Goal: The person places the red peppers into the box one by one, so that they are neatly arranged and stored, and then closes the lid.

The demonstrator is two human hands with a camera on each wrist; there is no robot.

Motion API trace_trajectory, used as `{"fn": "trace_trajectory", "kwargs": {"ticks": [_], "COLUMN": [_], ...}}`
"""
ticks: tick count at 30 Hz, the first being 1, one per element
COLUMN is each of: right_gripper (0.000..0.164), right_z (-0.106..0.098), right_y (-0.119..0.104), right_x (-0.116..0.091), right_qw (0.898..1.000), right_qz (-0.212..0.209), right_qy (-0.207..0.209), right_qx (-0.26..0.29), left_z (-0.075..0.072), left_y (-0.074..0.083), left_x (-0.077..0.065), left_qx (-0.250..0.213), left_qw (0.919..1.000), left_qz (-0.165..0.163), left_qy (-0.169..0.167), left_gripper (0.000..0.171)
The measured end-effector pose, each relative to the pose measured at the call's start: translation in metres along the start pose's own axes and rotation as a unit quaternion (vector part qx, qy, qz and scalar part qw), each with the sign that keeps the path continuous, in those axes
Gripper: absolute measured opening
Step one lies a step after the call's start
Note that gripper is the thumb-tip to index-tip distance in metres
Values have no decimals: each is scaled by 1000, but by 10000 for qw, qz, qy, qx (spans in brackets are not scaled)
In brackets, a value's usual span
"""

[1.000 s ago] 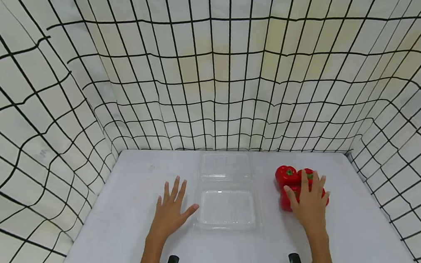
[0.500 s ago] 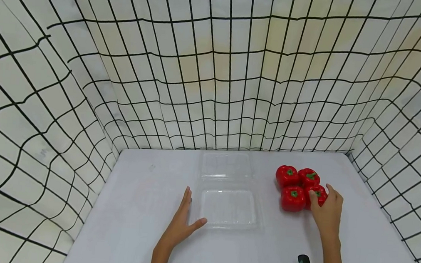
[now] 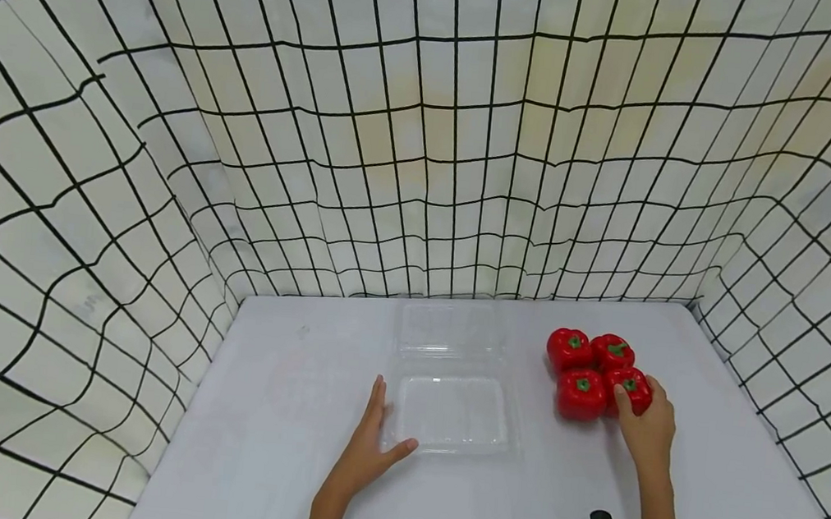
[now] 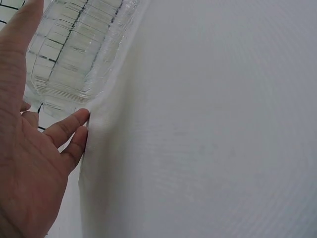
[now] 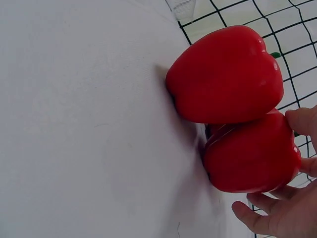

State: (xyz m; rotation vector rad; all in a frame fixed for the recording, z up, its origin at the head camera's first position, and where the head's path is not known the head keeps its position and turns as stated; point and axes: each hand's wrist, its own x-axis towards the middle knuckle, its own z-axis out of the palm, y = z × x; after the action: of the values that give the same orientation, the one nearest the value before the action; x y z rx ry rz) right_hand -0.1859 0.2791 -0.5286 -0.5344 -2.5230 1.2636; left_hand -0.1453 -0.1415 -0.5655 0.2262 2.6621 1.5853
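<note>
Several red bell peppers [image 3: 581,395] with green stems stand in a tight cluster on the right of the white table. My right hand [image 3: 647,432] holds the near-right bell pepper [image 3: 639,399], thumb at its near left side and fingers round its right. In the right wrist view this held pepper [image 5: 250,156] touches its neighbour [image 5: 228,77] and appears to rest on the table. My left hand [image 3: 363,455] lies at the left edge of a clear plastic clamshell container [image 3: 454,411], fingers straight and thumb spread along its near edge. The left wrist view shows fingertips [image 4: 79,119] by its rim.
The container's clear lid [image 3: 446,328] lies folded back behind its base. White walls covered with black netting [image 3: 423,178] enclose the table [image 3: 261,411] at the back and both sides.
My right hand has moved from above the peppers to the near-right one and closed round it. My left hand has turned and shifted right, up to the container.
</note>
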Motion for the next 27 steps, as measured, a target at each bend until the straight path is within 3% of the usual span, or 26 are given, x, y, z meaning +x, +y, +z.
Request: {"fn": "trace_trajectory", "kwargs": {"ticks": [6, 13, 19, 27], "right_gripper": [71, 64, 70, 76], "right_z": [-1, 0, -3, -7], "right_y": [4, 10, 17, 24], "right_x": [0, 4, 4, 4], "right_qw": [9998, 9979, 9969, 9922], "right_qz": [-48, -333, -225, -517], "right_qy": [-180, -388, -645, -877], "right_qx": [112, 407, 385, 725], "left_z": [0, 2, 5, 5], "left_y": [3, 1, -3, -2], "left_x": [-1, -1, -1, -2], "left_qx": [-79, -47, 33, 48], "left_qw": [9999, 9999, 9999, 9999], "left_qz": [55, 67, 107, 126], "left_qy": [-74, -75, -98, -40], "left_gripper": [116, 119, 121, 121]}}
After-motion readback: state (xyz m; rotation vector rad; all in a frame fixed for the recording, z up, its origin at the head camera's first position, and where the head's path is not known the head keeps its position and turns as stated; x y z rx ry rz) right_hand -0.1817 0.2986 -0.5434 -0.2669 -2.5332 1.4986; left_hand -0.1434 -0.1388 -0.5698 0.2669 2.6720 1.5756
